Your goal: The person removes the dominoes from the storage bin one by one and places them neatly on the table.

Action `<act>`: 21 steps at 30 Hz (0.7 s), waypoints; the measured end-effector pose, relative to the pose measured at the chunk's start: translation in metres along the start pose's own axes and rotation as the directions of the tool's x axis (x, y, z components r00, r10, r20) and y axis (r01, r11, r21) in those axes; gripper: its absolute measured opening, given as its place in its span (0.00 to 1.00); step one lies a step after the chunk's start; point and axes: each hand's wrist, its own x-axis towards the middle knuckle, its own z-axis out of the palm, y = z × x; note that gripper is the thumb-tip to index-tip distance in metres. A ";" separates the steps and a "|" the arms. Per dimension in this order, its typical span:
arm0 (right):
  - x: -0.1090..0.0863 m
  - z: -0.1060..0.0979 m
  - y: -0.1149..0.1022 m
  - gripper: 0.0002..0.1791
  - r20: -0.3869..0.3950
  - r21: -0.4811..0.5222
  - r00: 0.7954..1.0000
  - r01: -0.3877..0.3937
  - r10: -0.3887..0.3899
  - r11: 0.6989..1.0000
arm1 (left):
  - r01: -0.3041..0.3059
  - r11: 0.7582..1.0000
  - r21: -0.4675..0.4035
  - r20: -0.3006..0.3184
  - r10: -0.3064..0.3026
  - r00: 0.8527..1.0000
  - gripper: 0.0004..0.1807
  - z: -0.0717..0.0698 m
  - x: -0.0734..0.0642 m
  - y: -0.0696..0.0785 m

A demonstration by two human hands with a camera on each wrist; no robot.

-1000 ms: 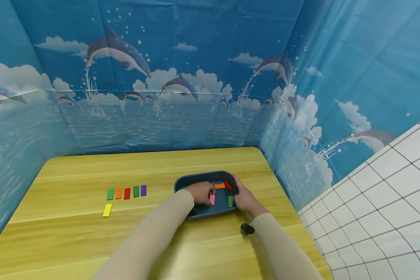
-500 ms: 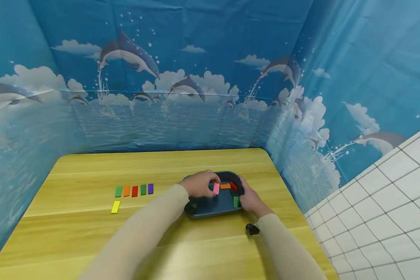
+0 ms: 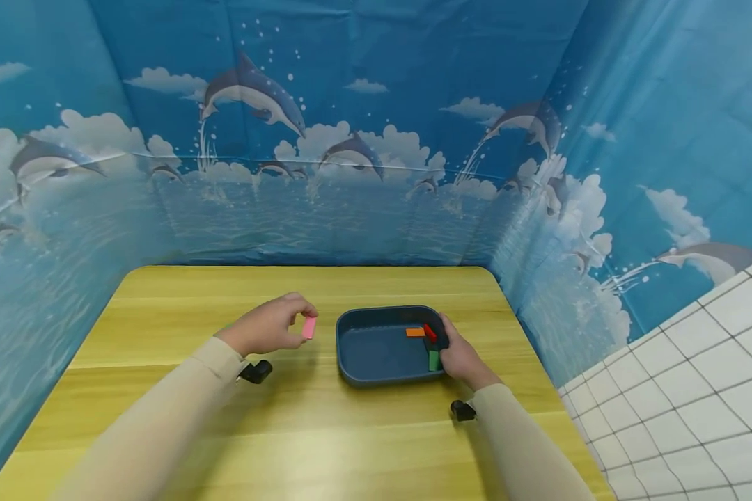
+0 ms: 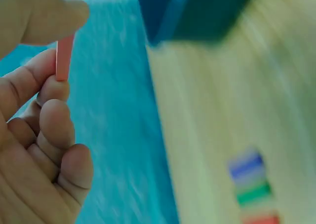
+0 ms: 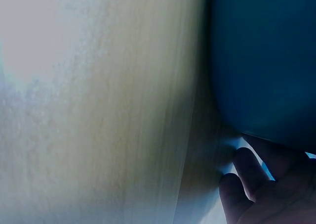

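Observation:
My left hand (image 3: 266,327) pinches a small pink domino-like block (image 3: 310,327) between thumb and fingers, above the table to the left of a dark blue tray (image 3: 376,358). The left wrist view shows that block (image 4: 64,61) held edge-on, the other fingers loosely curled. At the tray's right end, my right hand (image 3: 460,355) grips the rim; some of its fingers (image 5: 252,172) show against the outer wall in the right wrist view. Inside the tray lie an orange block (image 3: 415,332), a red block (image 3: 429,333) and a green block (image 3: 434,360), the last partly hidden.
Blurred purple (image 4: 247,164), green (image 4: 253,193) and red (image 4: 261,219) blocks lie in a row on the wooden table (image 3: 351,438); in the head view the left arm covers most of that row. A dolphin-printed curtain (image 3: 351,209) borders the table's back.
My left hand has lifted the pink block out of the tray and carried it left over the table. The right hand stays at the tray's right end. The head view has shifted somewhat.

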 end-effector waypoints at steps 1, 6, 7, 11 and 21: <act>0.000 -0.001 0.001 0.50 0.000 0.001 1.000 0.002 -0.002 1.000 | 0.022 1.000 0.008 0.001 -0.022 1.000 0.22 -0.001 -0.009 -0.010; 0.001 -0.004 0.002 0.50 -0.001 0.015 1.000 -0.007 0.007 1.000 | 0.143 0.989 0.027 0.019 -0.143 0.990 0.23 0.002 -0.045 -0.057; 0.001 -0.005 0.003 0.50 -0.004 0.013 1.000 -0.008 0.008 1.000 | 0.166 0.986 0.027 0.023 -0.167 0.986 0.23 0.003 -0.050 -0.064; 0.002 -0.004 0.003 0.51 0.000 0.017 1.000 -0.011 0.011 1.000 | 0.234 0.972 0.035 0.029 -0.235 0.971 0.23 0.010 -0.065 -0.089; 0.004 0.001 0.000 0.51 0.015 0.044 1.000 -0.005 0.005 0.999 | 0.227 0.964 0.140 0.039 -0.235 0.971 0.21 0.024 -0.084 -0.111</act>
